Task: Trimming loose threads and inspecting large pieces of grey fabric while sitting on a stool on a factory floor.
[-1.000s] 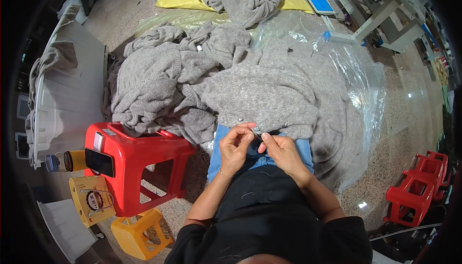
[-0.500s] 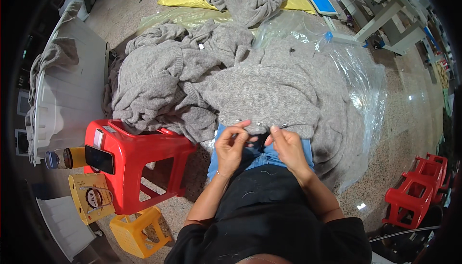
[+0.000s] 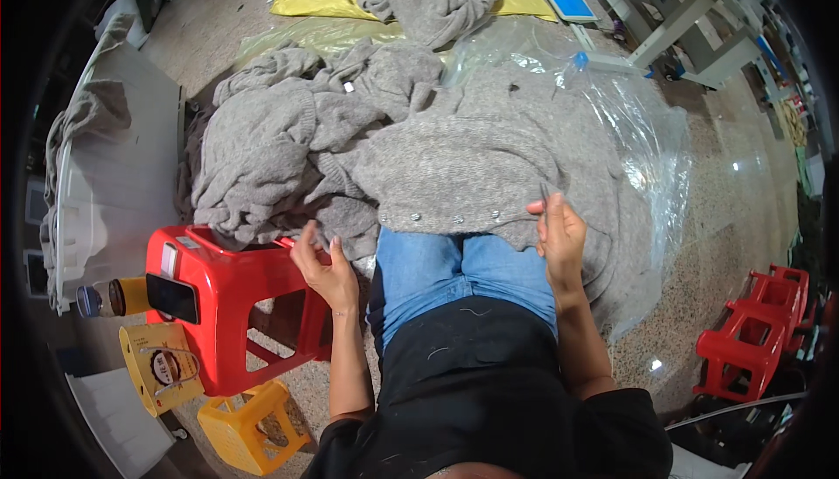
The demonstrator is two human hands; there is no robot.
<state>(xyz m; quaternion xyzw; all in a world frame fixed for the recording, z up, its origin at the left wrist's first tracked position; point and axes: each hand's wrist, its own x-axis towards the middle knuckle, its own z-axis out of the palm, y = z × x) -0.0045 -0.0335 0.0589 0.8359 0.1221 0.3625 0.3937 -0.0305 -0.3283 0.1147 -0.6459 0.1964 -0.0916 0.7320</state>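
Note:
A grey knitted cardigan [image 3: 463, 160] lies across my lap and the plastic sheet beyond it. Several shiny buttons [image 3: 459, 218] run along its near edge, just over my jeans. At the right end of that edge, my right hand [image 3: 562, 232] is closed around a small, thin, dark pointed tool [image 3: 544, 192], mostly covered by the fingers; its exact kind does not show. My left hand [image 3: 328, 276] is held up beside the red stool [image 3: 236, 291], thumb and fingers apart, with nothing in it. It is off the cardigan.
Piled grey knitwear [image 3: 262, 147] rests at the left, beside a white bin [image 3: 127, 156]. A phone [image 3: 172, 297] is on the red stool; a yellow stool [image 3: 249, 422] stands nearer me. Clear plastic sheeting [image 3: 655, 173] spreads right. Red stools [image 3: 743, 348] sit far right.
My hands have parted from the buttoned edge: the left moved left toward the red stool, the right moved right and up with the dark tool. The row of buttons is now uncovered.

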